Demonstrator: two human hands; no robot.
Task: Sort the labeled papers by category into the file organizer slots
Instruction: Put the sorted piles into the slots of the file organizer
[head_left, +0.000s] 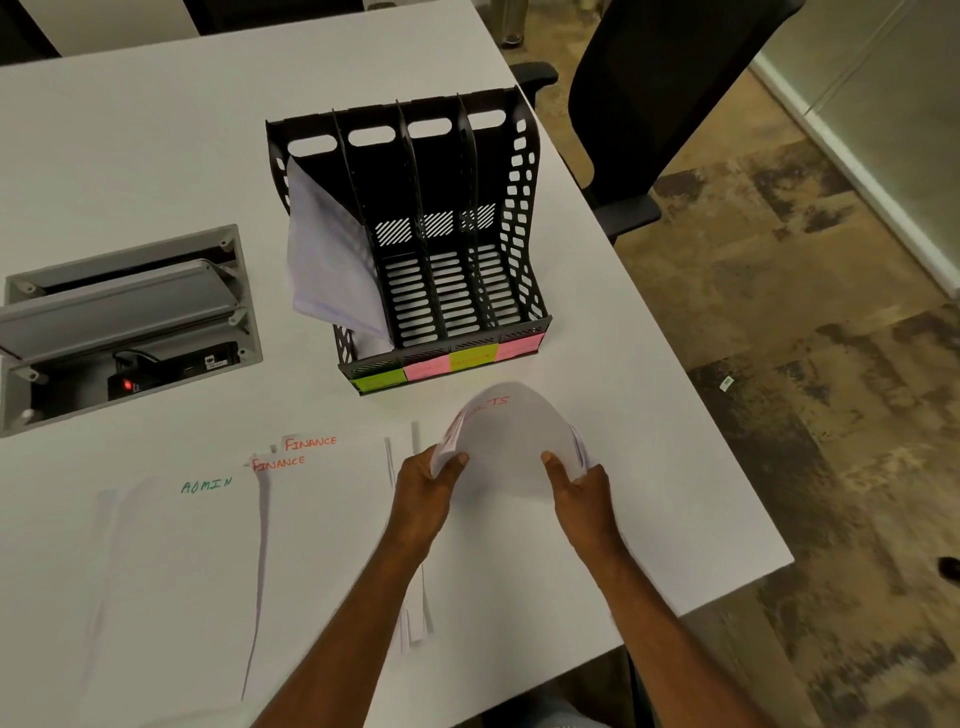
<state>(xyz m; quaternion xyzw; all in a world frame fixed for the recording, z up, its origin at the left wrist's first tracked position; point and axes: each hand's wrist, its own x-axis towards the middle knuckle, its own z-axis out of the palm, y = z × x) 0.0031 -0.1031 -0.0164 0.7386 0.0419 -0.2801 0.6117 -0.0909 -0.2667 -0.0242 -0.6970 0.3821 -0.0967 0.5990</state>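
Papers (506, 447), thin stack with red label partly blurred, being held above table (156, 145) just in front of file organizer (447, 291). Left hand (431, 486) and right hand (582, 486) pinching opposite side edges, fingers closed on stack, thumbs on top. Stack bowing upward in middle: light, floppy, sheets likely sliding against each other. Better gripping firmly near edges, keeping sheets squared. Leftmost slot already holding sheets, curling over. Finance (311, 442) and admin (207, 485) piles lying flat at left.
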